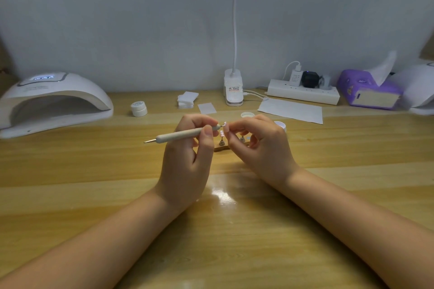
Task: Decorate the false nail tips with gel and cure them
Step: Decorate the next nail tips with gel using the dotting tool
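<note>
Pen point(180, 135) pinched level in the left hand point(187, 159), thumb and curled fingers near its front end, so the fine point meets the tip point(224, 123). Right hand point(260, 145) pinches that pink tip up off the stand point(229, 145), probably for a steadier angle. Open gel pot point(280, 125) waits just behind; lamp point(50, 103) sits far left for curing.

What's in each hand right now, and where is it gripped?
Left hand pinches the dotting pen near its working end. Right hand pinches a nail tip, apparently by its stand.
</note>
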Motion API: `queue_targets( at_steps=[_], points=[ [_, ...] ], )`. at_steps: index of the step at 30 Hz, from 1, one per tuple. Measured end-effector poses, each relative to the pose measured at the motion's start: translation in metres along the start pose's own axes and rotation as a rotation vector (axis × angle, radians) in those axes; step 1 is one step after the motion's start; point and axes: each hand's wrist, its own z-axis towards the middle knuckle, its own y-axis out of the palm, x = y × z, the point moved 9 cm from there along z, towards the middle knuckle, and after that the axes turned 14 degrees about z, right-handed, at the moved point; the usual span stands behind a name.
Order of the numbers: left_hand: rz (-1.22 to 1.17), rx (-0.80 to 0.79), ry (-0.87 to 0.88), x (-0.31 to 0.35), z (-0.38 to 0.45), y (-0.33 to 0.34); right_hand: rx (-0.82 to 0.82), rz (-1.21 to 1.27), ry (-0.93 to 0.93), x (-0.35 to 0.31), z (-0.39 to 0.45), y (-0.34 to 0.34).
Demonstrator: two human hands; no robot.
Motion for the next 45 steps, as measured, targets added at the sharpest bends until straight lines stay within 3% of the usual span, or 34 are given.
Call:
queue_targets(
  at_steps=[45],
  points=[
    [0.018, 0.013, -0.01, 0.0005, 0.0007, -0.0017, -0.014, -0.006, 0.013, -0.0013, -0.0004, 0.0006]
  ],
)
